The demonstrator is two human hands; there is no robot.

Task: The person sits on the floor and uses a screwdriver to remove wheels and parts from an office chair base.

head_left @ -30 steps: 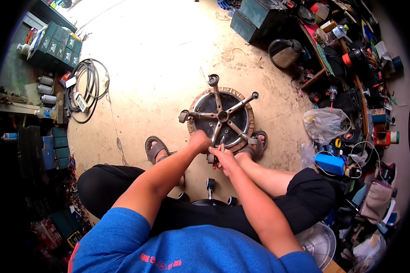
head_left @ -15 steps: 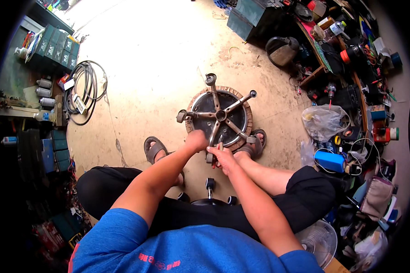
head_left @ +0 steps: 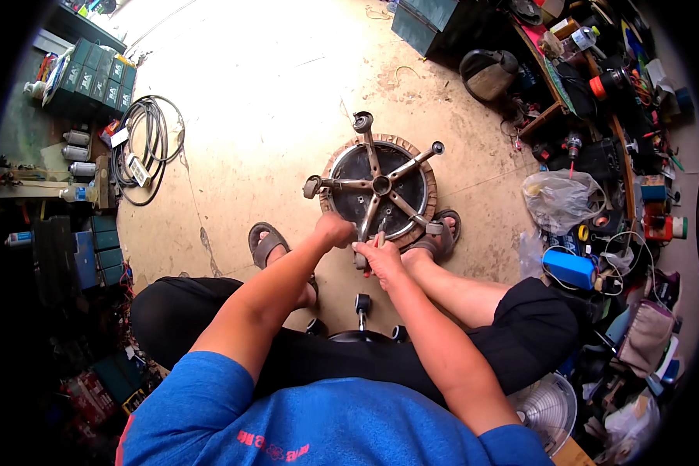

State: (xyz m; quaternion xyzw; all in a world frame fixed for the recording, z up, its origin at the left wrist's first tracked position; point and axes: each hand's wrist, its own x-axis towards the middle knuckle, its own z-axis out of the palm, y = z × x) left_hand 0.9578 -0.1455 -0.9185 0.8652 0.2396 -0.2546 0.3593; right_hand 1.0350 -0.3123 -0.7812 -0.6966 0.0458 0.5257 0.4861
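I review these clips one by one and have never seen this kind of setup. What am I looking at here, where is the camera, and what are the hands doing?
There is no machine: a person works with bare hands. The camera sits on the person's head and looks down through a fisheye lens, so straight edges bend near the rim. The forearms come in from the lower edge. On the concrete floor lies a five-armed metal chair base, legs up, on a round dark disc. The left hand grips the arm of the base nearest the person; the right hand holds a small slim tool beside it, too small to identify. Sandalled feet rest either side. A coiled hose, green crates and a blue cylinder lie around.
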